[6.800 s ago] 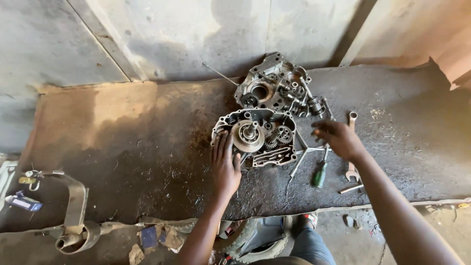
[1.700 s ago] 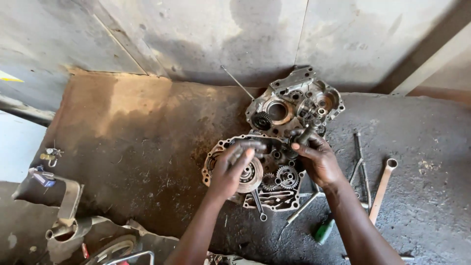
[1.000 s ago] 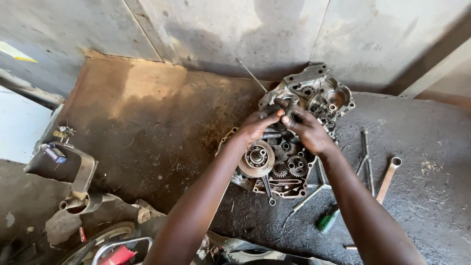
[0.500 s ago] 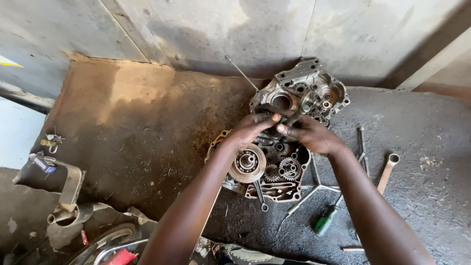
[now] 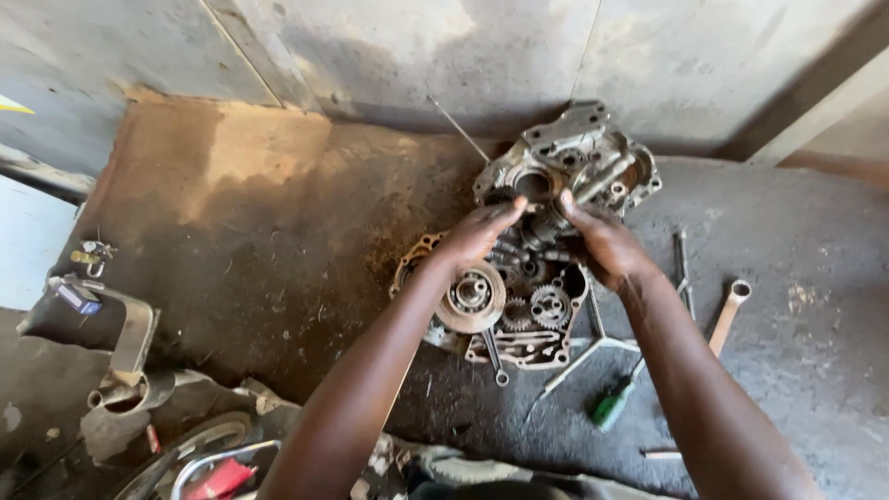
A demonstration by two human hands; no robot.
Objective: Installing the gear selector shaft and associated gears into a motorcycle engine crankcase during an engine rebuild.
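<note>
An open engine case half (image 5: 519,347), full of gears and a round clutch hub (image 5: 470,296), lies on a greasy dark bench (image 5: 278,241). A second case half (image 5: 579,153) lies just beyond it, against the wall. My left hand (image 5: 477,236) and my right hand (image 5: 602,245) meet over the far end of the near case. My left fingers lie stretched together onto the gear shaft (image 5: 539,243) there, with the thumb hidden. From the other side my right fingers curl around the same small parts.
To the right of the case lie a three-armed wrench (image 5: 593,347), a green-handled screwdriver (image 5: 611,405), a ring spanner (image 5: 727,315) and a slim tool (image 5: 683,259). A thin rod (image 5: 458,130) leans at the wall. Motorcycle parts (image 5: 120,343) stand below the bench's left edge.
Both hands moved from the sides of the near case up to its far end, and now meet between the two case halves. The view has shifted a little.
</note>
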